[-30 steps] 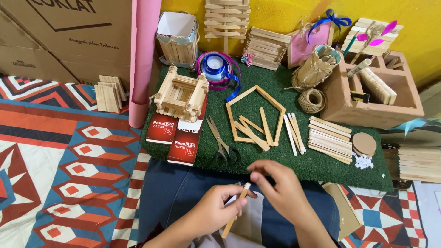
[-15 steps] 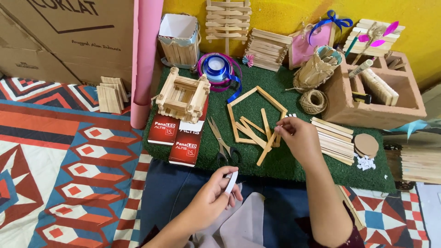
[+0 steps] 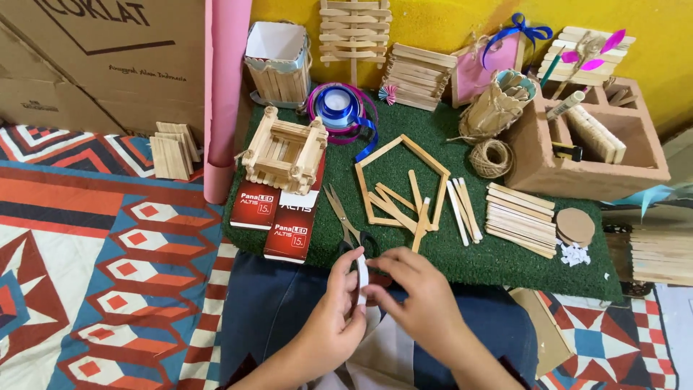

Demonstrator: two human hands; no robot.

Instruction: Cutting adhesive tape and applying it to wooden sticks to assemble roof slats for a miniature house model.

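Two hands meet low in the middle of the view, above a lap in blue cloth, and pinch one small white strip between them. Far off to the left of the left hand lies a patterned mat, with a short stack of flat wooden sticks up beyond it. Closer, up and to the left of that hand, two red and white boxes rest on a green turf mat, partly under a small open frame built of craft sticks. The left hand's thumb and fingers close on the strip's left edge, holding it upright. Just above the strip, nearly touching the hands, lie scissors with their handles toward the person. The right hand presses its fingertips to the strip's right side, fingers curled. Straight above this hand sits a house-shaped outline of sticks, with loose sticks inside it. Up and to the right of the right hand lie a neat row of plain sticks, a ball of twine and a round brown card disc with white scraps beside it. Farthest right stands a brown tray with compartments
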